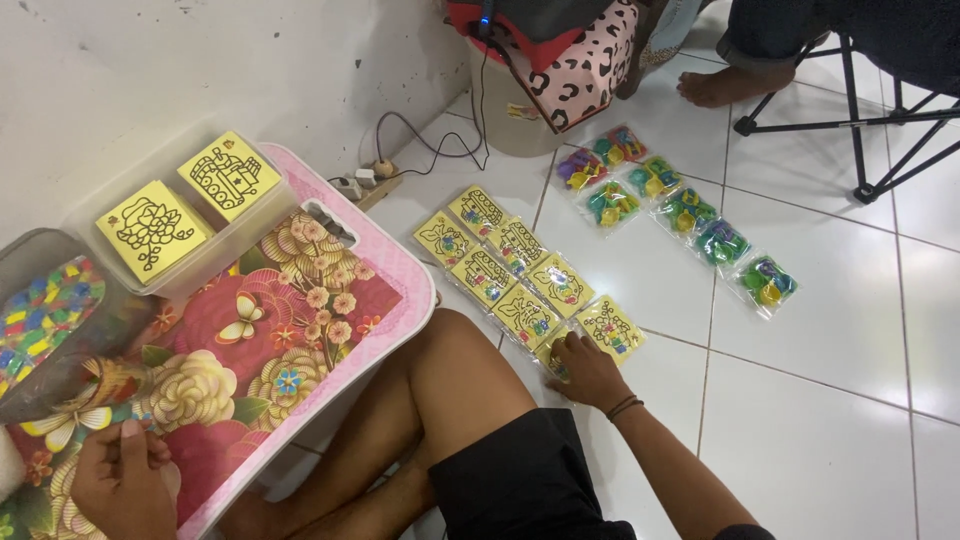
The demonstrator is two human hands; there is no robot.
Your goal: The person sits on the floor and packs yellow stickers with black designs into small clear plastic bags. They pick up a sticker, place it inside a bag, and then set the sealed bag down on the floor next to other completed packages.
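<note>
My right hand (588, 372) reaches down to the white tiled floor and rests on a yellow picture-card packet (553, 356) at the near end of a cluster of several such packets (520, 270). My left hand (122, 482) lies on the flowered pink lap table (290, 300), fingers curled around something small that I cannot make out. A clear bag of small coloured pieces (45, 320) lies just beyond it. A clear plastic box (190, 215) on the table holds two stacks of yellow line-drawing cards.
Several clear packets of coloured pieces (680, 210) lie in rows on the floor farther out. Another person's bare foot (725, 85) and black folding chair legs (860, 130) are at the top right. A white bucket with spotted fabric (560, 80) and a power strip (360, 182) stand by the wall.
</note>
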